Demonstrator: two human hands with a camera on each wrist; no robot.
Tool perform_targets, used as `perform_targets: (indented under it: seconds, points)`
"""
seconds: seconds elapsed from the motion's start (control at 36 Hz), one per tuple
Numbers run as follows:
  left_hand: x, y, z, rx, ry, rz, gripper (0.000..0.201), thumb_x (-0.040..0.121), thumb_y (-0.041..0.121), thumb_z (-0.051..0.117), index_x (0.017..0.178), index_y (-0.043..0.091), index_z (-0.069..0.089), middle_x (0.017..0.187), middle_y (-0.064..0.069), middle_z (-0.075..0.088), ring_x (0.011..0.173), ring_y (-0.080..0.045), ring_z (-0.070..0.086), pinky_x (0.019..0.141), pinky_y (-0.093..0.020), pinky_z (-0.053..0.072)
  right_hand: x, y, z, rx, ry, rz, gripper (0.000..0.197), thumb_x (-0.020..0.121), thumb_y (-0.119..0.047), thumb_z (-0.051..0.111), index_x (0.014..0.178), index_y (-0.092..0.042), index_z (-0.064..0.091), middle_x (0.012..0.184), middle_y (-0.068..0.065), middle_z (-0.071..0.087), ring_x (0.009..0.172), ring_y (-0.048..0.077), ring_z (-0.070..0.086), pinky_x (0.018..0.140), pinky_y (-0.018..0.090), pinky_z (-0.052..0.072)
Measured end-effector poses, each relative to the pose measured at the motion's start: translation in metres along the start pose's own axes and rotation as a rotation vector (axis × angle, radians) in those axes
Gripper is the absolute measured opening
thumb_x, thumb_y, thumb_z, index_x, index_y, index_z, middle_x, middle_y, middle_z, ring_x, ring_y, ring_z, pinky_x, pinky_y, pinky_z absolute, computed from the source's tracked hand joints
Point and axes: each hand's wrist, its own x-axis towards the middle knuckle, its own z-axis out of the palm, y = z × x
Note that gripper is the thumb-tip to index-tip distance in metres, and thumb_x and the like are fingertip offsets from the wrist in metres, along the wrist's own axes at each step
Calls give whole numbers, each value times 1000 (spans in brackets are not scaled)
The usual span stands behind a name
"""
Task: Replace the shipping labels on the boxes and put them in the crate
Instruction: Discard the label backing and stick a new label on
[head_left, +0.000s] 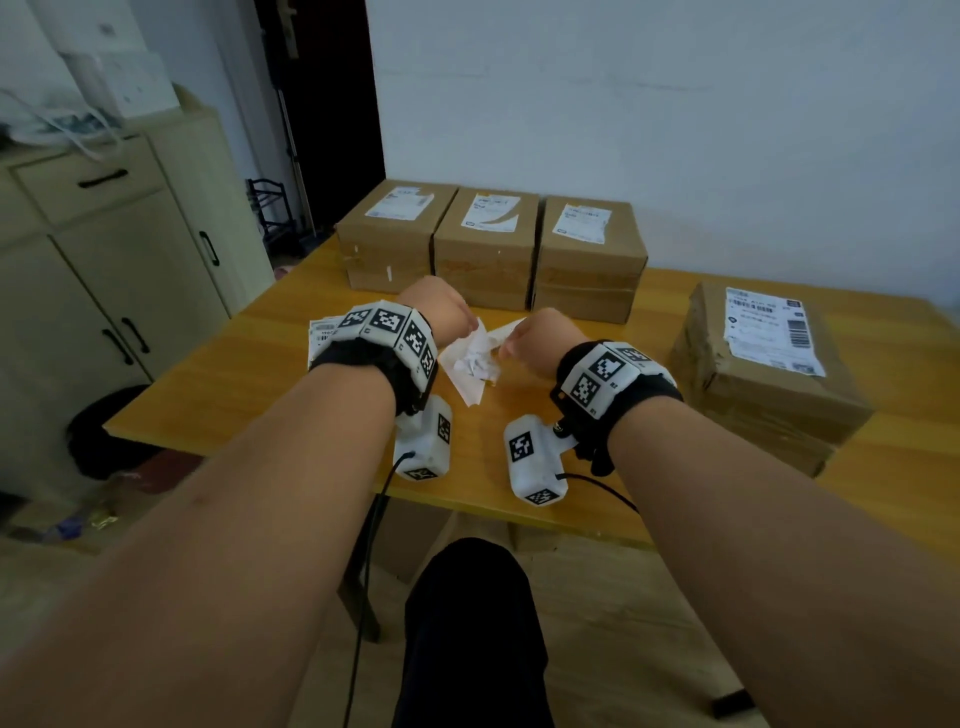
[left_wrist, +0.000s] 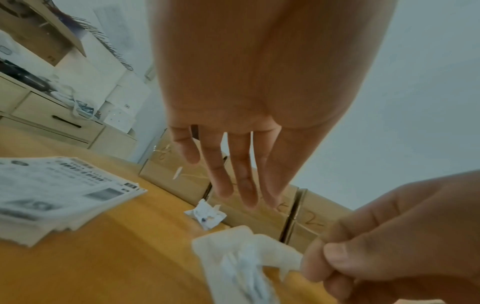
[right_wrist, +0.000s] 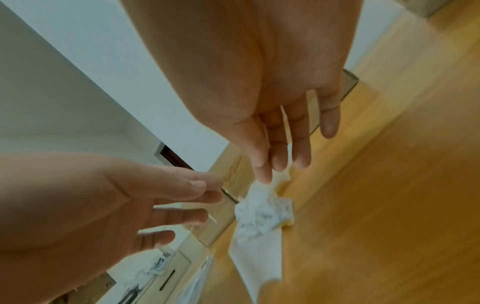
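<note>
A crumpled white label paper (head_left: 475, 358) (right_wrist: 259, 214) lies mid-table on a flat white sheet (left_wrist: 241, 253). My right hand (head_left: 519, 338) (left_wrist: 319, 265) pinches that paper's edge between thumb and fingers. My left hand (head_left: 441, 312) (left_wrist: 233, 185) hovers just left of it, fingers straight, holding nothing. A stack of fresh printed labels (head_left: 322, 332) (left_wrist: 52, 189) lies under my left wrist. Three brown boxes (head_left: 389, 234) (head_left: 488, 244) (head_left: 587, 254) with labels on top stand in a row at the back. A fourth labelled box (head_left: 763, 353) sits at the right.
A second small paper ball (left_wrist: 206, 216) lies in front of the back boxes. The wooden table (head_left: 234, 384) has bare room at its front left. A beige cabinet (head_left: 130, 249) and a dark bin (head_left: 109, 431) stand left of the table. No crate is in view.
</note>
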Motion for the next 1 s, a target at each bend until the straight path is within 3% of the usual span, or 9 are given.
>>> perform_targets:
  seconds: [0.06,0.14,0.22,0.33,0.39,0.56,0.67,0.81,1.0]
  points:
    - [-4,9,-1,-4,27,9,24,94,12,54,107,13,73,129,-6,61,115,-22,57,86,-27,43,-3,5,-11,-42,15,-28,34,100,-17,48,128,-2,59,128,15,60,109,24,60,89,31,50]
    - [-10,27,-3,-12,56,30,29,97,10,47,113,13,71,131,-8,59,115,-24,57,90,-31,44,-9,18,-32,0,99,-114,29,96,-9,48,119,-2,65,117,17,66,97,27,62,92,37,52]
    - [-13,46,1,-5,80,75,29,98,11,47,115,15,70,132,-5,58,117,-22,57,89,-30,43,-24,27,-56,46,196,-133,28,97,-4,46,112,-2,68,110,18,68,99,32,65,90,41,55]
    - [-19,72,14,41,50,175,30,96,14,50,120,17,66,140,-5,51,128,-21,47,104,-31,35,-45,49,-88,124,334,-189,32,91,-1,43,101,-12,72,106,9,69,96,25,64,77,30,51]
    - [-24,92,17,35,34,211,33,96,7,46,119,18,67,138,-4,53,125,-21,50,99,-28,38,-50,62,-102,158,396,-188,32,90,0,44,91,-17,71,100,7,69,96,24,64,73,27,46]
    - [-33,150,37,16,7,330,37,95,4,42,115,20,69,138,-3,54,124,-21,50,95,-26,41,-63,107,-141,203,523,-147,27,91,-3,49,87,-20,70,103,3,69,92,19,61,74,26,45]
    - [-37,178,57,40,-44,390,35,97,6,42,119,18,66,136,-5,56,122,-22,53,100,-31,42,-67,139,-162,195,594,-78,29,89,-3,49,92,-20,71,102,0,70,90,17,62,75,29,50]
    - [-34,199,79,46,-81,454,35,96,9,45,123,18,64,138,-5,54,123,-23,52,97,-30,41,-65,168,-174,47,548,-33,24,93,-15,54,107,-22,73,107,0,71,91,18,65,77,30,55]
    - [-19,207,101,124,-145,495,30,93,19,57,122,24,63,132,-2,57,116,-19,55,91,-27,42,-50,181,-169,-139,413,49,19,91,-32,58,95,-28,76,101,-4,72,91,17,66,84,36,57]
